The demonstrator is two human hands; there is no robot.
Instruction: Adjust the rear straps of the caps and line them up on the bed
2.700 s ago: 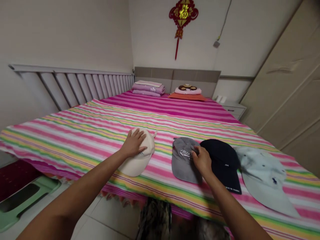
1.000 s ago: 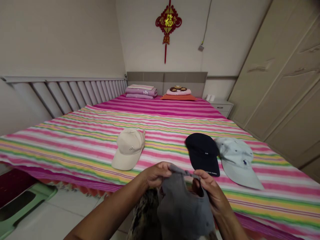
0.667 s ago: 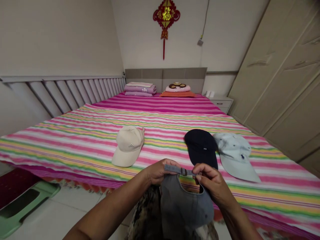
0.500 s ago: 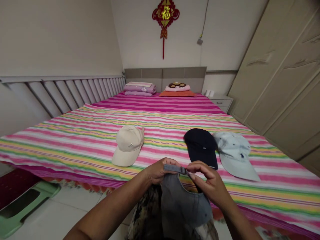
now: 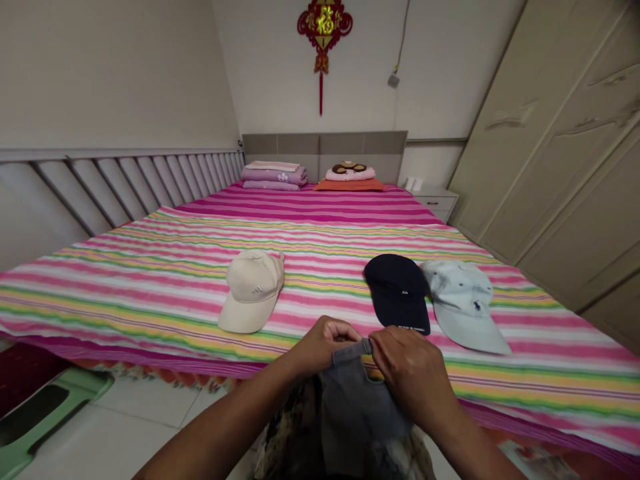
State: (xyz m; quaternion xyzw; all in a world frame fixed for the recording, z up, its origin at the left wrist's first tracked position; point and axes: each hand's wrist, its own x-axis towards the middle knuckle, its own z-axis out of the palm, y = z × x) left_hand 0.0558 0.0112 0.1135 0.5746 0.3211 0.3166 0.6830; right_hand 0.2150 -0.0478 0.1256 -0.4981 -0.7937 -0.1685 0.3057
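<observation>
A grey baseball cap (image 5: 350,407) hangs between my hands at the bed's near edge, its back strap and buckle uppermost. My left hand (image 5: 327,343) pinches the strap on the left side. Curled over the strap by the buckle, my right hand (image 5: 407,367) hides part of the cap's back opening. Beyond my hands, a dark navy cap (image 5: 397,287) lies on the bed with its brim toward me. A pale blue cap (image 5: 465,303) touches it on the right. Off to the left rests a beige cap (image 5: 253,290), apart from the others.
The bed (image 5: 165,267) has a striped cover. Folded purple bedding (image 5: 275,177) and a pink pillow (image 5: 350,175) lie by the headboard (image 5: 285,143). A green stool (image 5: 55,413) stands at lower left, a wardrobe (image 5: 550,147) on the right, and a nightstand (image 5: 435,200) beside the headboard.
My right hand has turned over, from fingertips at the buckle to a closed grip with its back showing. The cap's back opening looks smaller. The view has shifted slightly.
</observation>
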